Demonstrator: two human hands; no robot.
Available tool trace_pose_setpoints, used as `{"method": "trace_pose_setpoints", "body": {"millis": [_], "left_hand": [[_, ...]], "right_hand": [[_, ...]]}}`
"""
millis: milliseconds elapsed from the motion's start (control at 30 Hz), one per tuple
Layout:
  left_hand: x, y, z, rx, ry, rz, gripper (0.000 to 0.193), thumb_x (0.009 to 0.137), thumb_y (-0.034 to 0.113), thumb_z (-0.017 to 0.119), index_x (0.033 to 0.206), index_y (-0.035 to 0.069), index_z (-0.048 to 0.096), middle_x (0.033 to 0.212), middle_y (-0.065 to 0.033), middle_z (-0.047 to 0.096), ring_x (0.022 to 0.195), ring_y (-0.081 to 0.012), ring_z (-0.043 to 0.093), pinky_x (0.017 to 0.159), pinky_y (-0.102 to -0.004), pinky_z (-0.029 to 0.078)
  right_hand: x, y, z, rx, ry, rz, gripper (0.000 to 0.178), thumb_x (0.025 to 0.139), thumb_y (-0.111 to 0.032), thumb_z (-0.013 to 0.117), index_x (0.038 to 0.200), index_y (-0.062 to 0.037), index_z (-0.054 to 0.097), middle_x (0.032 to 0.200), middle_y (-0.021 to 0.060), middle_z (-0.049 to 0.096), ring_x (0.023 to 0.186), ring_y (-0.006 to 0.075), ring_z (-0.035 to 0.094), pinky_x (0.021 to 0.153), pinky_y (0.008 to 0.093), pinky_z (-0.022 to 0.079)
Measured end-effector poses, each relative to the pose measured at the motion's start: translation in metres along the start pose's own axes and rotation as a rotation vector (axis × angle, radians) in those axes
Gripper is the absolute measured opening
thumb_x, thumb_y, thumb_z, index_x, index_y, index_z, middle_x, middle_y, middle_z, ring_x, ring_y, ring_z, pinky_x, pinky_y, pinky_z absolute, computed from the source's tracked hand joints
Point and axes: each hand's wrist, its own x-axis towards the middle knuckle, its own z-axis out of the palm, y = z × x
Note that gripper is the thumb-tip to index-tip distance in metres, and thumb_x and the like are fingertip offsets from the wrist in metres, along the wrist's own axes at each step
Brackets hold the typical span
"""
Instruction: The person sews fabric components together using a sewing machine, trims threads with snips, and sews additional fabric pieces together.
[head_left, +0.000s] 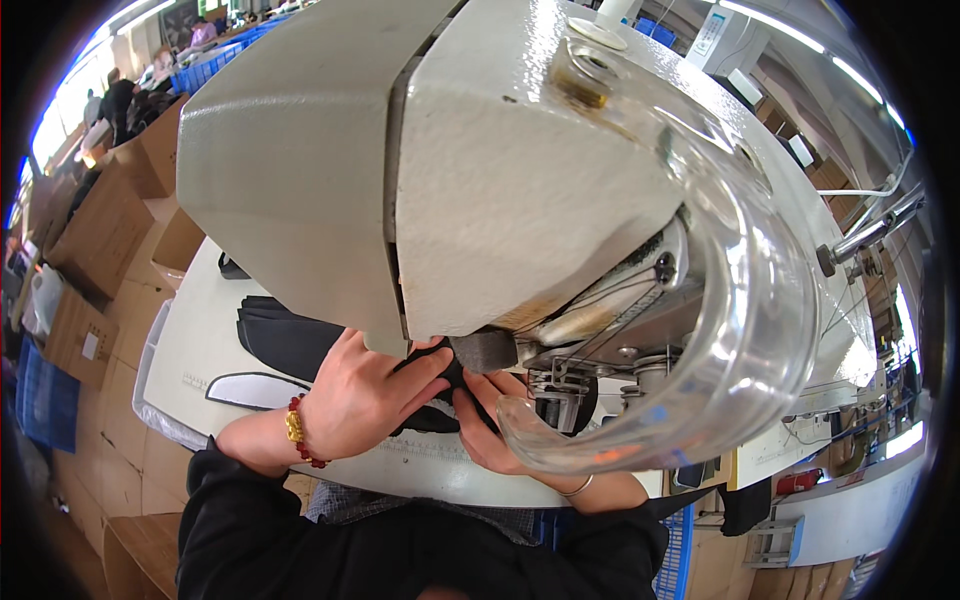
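A large cream sewing machine head (540, 190) fills the middle of the view. Below it, my left hand (365, 390), with a red bead bracelet at the wrist, has its fingers bent together on a black fabric piece (432, 415). My right hand (485, 432) grips the same piece from the other side, its fingers partly behind the machine parts and the clear curved guard (750, 330). The presser and needle area (560, 395) is just right of my right fingers. Left of my hands lie a stack of black fabric pieces (285, 335) and a white shape edged in black (255, 390).
The pale machine table (190, 350) carries a ruler scale along its near edge. Cardboard boxes (105, 235) and a blue crate (47, 395) stand on the floor at left. Blue crating (675, 545) shows below the table at right. People work far off at upper left.
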Motion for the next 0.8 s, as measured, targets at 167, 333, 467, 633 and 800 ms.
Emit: {"method": "trace_pose_setpoints", "body": {"millis": [167, 333, 467, 633, 800], "left_hand": [[0.006, 0.003, -0.001, 0.055, 0.042, 0.039, 0.034, 0.07, 0.015, 0.08, 0.101, 0.007, 0.07, 0.102, -0.0022, 0.065, 0.095, -0.023, 0.059, 0.078, -0.0387, 0.049], [0.011, 0.01, -0.011, -0.049, 0.03, -0.005, 0.031, 0.071, 0.014, 0.079, 0.099, 0.006, 0.069, 0.101, -0.0019, 0.064, 0.095, -0.0231, 0.059, 0.079, -0.0376, 0.048], [0.011, 0.009, -0.006, -0.067, 0.01, -0.019, 0.03, 0.072, 0.014, 0.078, 0.098, 0.005, 0.068, 0.101, -0.0026, 0.064, 0.093, -0.0235, 0.058, 0.078, -0.038, 0.048], [0.011, 0.01, -0.003, -0.114, 0.007, -0.041, 0.026, 0.071, 0.013, 0.076, 0.094, 0.005, 0.066, 0.098, -0.0032, 0.062, 0.093, -0.0238, 0.058, 0.079, -0.0384, 0.048], [0.013, 0.008, -0.002, -0.02, 0.031, 0.005, 0.021, 0.071, 0.013, 0.074, 0.089, 0.005, 0.064, 0.096, -0.0046, 0.06, 0.094, -0.0253, 0.057, 0.079, -0.039, 0.048]], "right_hand": [[0.0, 0.008, -0.027, 0.143, -0.182, 0.031, 0.038, 0.076, -0.012, 0.065, 0.11, 0.0041, 0.061, 0.118, 0.0229, 0.058, 0.101, 0.0347, 0.059, 0.086, 0.0413, 0.049], [-0.039, 0.02, -0.02, 0.105, -0.068, 0.095, 0.05, 0.082, -0.026, 0.068, 0.119, 0.0055, 0.057, 0.119, 0.0205, 0.058, 0.105, 0.0293, 0.059, 0.09, 0.0362, 0.05], [-0.036, 0.022, -0.023, 0.153, -0.056, 0.128, 0.05, 0.08, -0.021, 0.071, 0.121, 0.0056, 0.058, 0.119, 0.0191, 0.059, 0.105, 0.0279, 0.059, 0.092, 0.036, 0.05], [-0.027, 0.021, -0.02, 0.214, -0.025, 0.171, 0.052, 0.078, -0.015, 0.074, 0.122, 0.0058, 0.058, 0.119, 0.0174, 0.061, 0.105, 0.0261, 0.06, 0.095, 0.0359, 0.05], [0.007, 0.008, -0.017, -0.071, -0.058, -0.016, 0.041, 0.071, -0.003, 0.074, 0.111, 0.0034, 0.065, 0.107, 0.0191, 0.064, 0.089, 0.0289, 0.066, 0.078, 0.0347, 0.054]]}}
